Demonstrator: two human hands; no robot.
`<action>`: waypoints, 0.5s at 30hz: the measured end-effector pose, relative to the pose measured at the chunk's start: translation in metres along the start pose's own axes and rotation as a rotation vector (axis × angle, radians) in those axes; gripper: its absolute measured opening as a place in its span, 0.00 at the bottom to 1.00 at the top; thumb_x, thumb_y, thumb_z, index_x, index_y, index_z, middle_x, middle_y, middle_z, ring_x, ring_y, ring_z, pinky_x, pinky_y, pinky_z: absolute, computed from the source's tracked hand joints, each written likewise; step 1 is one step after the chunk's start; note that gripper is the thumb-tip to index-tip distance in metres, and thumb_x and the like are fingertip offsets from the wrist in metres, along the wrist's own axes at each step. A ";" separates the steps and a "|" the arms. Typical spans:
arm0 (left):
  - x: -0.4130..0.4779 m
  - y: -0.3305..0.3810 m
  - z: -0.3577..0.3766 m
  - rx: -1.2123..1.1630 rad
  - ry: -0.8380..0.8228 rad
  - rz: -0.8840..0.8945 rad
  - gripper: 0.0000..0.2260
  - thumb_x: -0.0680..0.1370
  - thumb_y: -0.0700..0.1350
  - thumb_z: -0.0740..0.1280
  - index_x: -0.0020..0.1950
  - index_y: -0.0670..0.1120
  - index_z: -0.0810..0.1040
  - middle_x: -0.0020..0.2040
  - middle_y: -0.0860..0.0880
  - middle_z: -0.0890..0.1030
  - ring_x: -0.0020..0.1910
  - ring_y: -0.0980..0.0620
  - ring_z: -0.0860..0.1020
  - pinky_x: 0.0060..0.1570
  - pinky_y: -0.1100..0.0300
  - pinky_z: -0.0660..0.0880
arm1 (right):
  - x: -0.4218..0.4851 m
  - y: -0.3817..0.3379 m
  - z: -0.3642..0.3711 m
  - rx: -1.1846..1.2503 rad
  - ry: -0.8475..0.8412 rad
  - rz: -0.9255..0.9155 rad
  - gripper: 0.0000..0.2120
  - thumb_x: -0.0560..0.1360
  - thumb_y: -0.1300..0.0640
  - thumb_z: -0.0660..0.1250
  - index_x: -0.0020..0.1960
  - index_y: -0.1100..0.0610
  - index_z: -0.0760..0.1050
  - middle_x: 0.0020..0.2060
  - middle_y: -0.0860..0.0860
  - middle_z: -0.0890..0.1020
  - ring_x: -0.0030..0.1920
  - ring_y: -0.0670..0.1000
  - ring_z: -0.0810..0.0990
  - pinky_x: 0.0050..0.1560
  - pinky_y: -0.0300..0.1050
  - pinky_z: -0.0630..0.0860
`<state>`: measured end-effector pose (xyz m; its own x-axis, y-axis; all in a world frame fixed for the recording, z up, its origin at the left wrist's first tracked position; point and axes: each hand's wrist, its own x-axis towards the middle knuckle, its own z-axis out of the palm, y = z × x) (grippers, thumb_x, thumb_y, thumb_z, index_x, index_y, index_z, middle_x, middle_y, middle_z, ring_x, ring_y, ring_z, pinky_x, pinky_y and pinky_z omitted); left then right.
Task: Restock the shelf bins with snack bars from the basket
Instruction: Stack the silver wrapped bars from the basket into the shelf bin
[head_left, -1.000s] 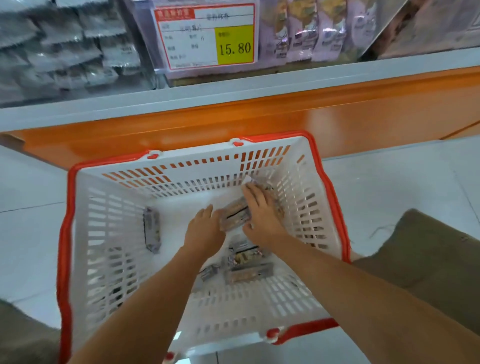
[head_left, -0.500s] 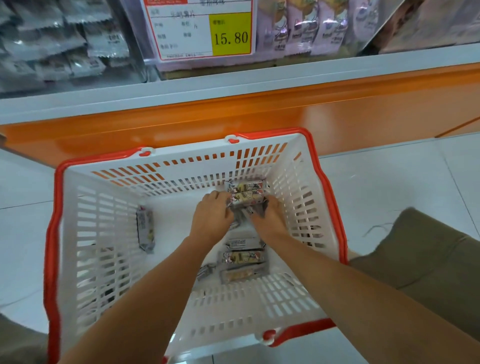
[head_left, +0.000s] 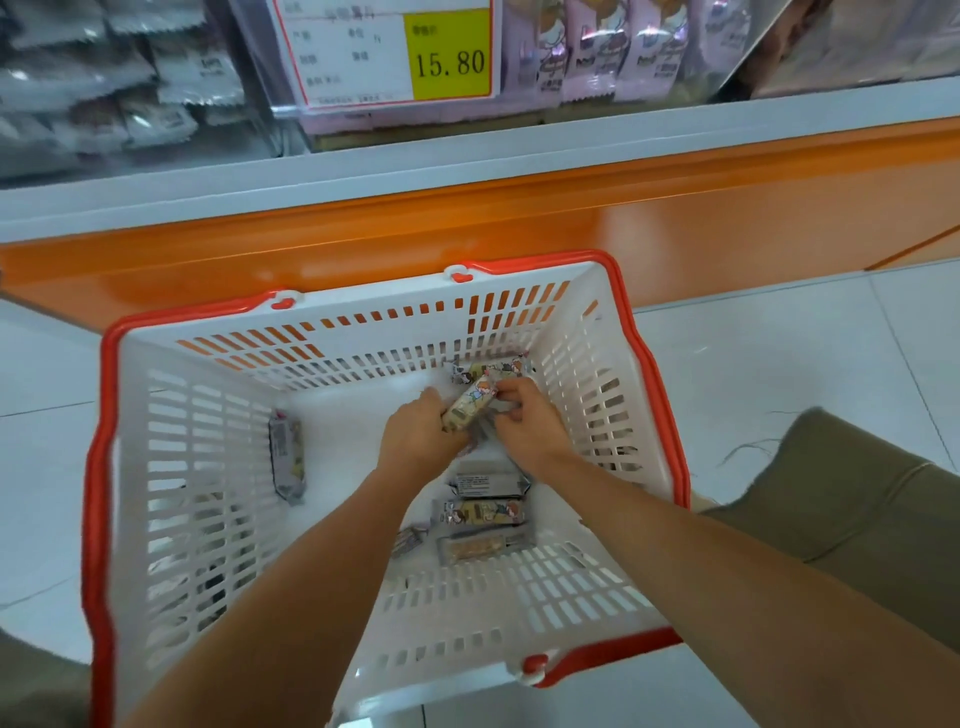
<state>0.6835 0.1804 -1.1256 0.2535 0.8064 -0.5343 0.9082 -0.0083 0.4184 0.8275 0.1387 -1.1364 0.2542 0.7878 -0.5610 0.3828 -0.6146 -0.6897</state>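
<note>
1. Three loose snack bars (head_left: 483, 512) are lying crosswise on the basket (head_left: 104, 467) floor, just nearer than both hands; a lone bar (head_left: 287, 457) is lying off left.
2. The left hand (head_left: 421, 441) is clenching the held bar (head_left: 470, 405) at its near end; the right hand (head_left: 524, 421) is pinching the far end.
3. Its long axis is running near-left to far-right between both grips. There are possibly more wrappers beneath, too blurred to tell.
4. The shelf bins (head_left: 130, 104) are sitting above and beyond the basket, so the lift is probably going up and away.
</note>
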 end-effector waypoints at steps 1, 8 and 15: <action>-0.006 -0.002 -0.007 -0.045 0.019 -0.032 0.13 0.75 0.49 0.70 0.51 0.45 0.70 0.44 0.46 0.78 0.39 0.50 0.73 0.29 0.62 0.63 | -0.003 -0.006 -0.002 -0.014 -0.014 -0.027 0.18 0.78 0.65 0.61 0.66 0.53 0.70 0.56 0.46 0.78 0.44 0.43 0.77 0.37 0.34 0.71; -0.079 -0.011 -0.089 -0.096 0.230 -0.024 0.12 0.78 0.47 0.66 0.59 0.44 0.75 0.39 0.48 0.77 0.36 0.50 0.73 0.30 0.60 0.63 | -0.049 -0.084 -0.017 -0.077 -0.066 -0.380 0.17 0.79 0.64 0.62 0.67 0.54 0.72 0.61 0.49 0.78 0.52 0.49 0.79 0.55 0.46 0.78; -0.181 -0.005 -0.177 -0.181 0.724 0.008 0.08 0.77 0.49 0.66 0.49 0.45 0.76 0.44 0.49 0.77 0.43 0.47 0.75 0.36 0.58 0.63 | -0.121 -0.193 -0.053 -0.150 0.005 -0.805 0.14 0.77 0.66 0.62 0.60 0.56 0.77 0.53 0.50 0.82 0.52 0.49 0.80 0.52 0.41 0.76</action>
<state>0.5747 0.1393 -0.9011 -0.0795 0.9950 0.0604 0.8226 0.0313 0.5678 0.7698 0.1640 -0.9106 -0.1457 0.9859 0.0822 0.5640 0.1511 -0.8118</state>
